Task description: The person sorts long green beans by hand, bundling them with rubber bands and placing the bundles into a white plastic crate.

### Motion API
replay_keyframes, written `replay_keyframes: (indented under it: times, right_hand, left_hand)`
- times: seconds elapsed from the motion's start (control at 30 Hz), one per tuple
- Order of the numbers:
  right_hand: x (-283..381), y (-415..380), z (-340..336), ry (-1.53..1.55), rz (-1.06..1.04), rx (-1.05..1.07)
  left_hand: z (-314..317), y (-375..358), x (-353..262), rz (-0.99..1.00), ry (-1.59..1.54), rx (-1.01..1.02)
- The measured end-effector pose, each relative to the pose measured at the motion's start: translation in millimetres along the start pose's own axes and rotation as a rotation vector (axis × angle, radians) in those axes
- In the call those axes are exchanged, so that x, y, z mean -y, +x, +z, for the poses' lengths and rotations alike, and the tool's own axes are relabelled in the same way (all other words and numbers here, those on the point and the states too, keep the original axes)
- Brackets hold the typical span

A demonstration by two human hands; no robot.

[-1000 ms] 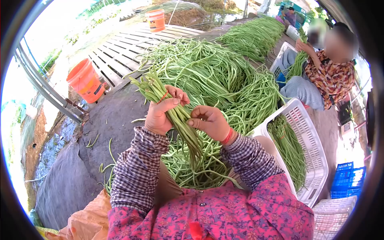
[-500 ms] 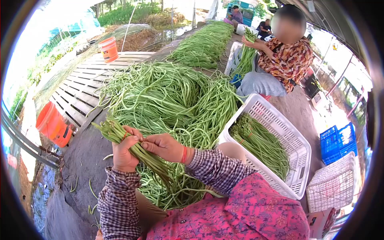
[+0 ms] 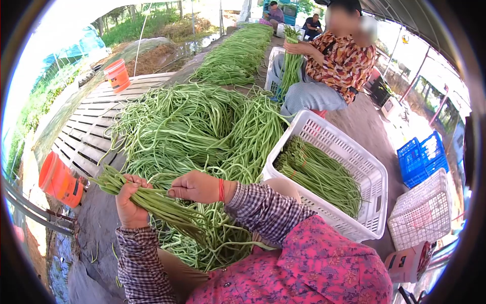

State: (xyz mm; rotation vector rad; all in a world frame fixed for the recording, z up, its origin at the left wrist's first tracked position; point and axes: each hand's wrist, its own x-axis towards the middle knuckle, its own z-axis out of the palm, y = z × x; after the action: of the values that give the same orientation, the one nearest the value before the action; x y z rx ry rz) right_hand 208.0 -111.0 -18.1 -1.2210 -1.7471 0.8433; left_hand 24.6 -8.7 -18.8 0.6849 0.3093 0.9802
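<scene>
My left hand (image 3: 132, 202) is wrapped round a bunch of long green beans (image 3: 169, 207), whose stem ends fan out past my fist to the left while the rest slants down to the right. Just right of it, my right hand (image 3: 201, 186) is closed, thumb pressed to the fingers, beside the upper part of the bunch; what it pinches, if anything, is too small to make out. Red bands (image 3: 221, 190) circle my right wrist. Beneath and beyond both hands spreads a large heap of loose long beans (image 3: 187, 121).
To my right stands a white plastic crate (image 3: 349, 144) holding bundled beans (image 3: 321, 177). Another person (image 3: 329, 66) sits ahead with a bunch in hand. Orange buckets (image 3: 61, 180) stand left; blue crates (image 3: 422, 158) and an off-white crate (image 3: 420, 205) are far right. More beans (image 3: 233, 55) lie beyond.
My right hand has drawn apart from my left, where both met on the bunch before. The red band seen on the bunch earlier is now hidden. The whole view has shifted slightly.
</scene>
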Motion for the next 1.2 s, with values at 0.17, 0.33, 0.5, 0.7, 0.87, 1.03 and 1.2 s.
replay_keyframes:
  times: [0.17,0.33,0.5,0.7,0.87,1.03,1.2]
  right_hand:
    - [-8.4,-2.4,-1.2,0.075,0.015,0.086]
    - [-7.5,-4.6,-12.2,0.026,0.074,0.138]
    - [-1.9,-10.5,-24.5,-0.042,0.116,0.157]
    - [-8.0,-12.8,-34.1,0.094,0.037,0.053]
    - [-16.9,-10.9,-29.9,0.066,-0.046,0.067]
    - [-16.6,-5.9,-3.0,0.448,0.283,0.251]
    - [-16.8,-2.0,17.2,0.482,0.087,0.185]
  left_hand:
    - [2.9,0.0,3.6,0.005,0.002,0.004]
    - [0.1,-0.5,2.3,0.007,0.022,0.028]
    - [7.6,-8.5,4.8,0.006,0.146,0.081]
    - [10.9,-15.5,-2.8,0.057,0.347,0.163]
    - [11.0,-15.8,-6.4,0.019,0.307,0.181]
    - [9.2,-14.3,6.7,-0.042,0.342,0.159]
    - [12.3,-16.9,18.6,-0.099,0.383,0.224]
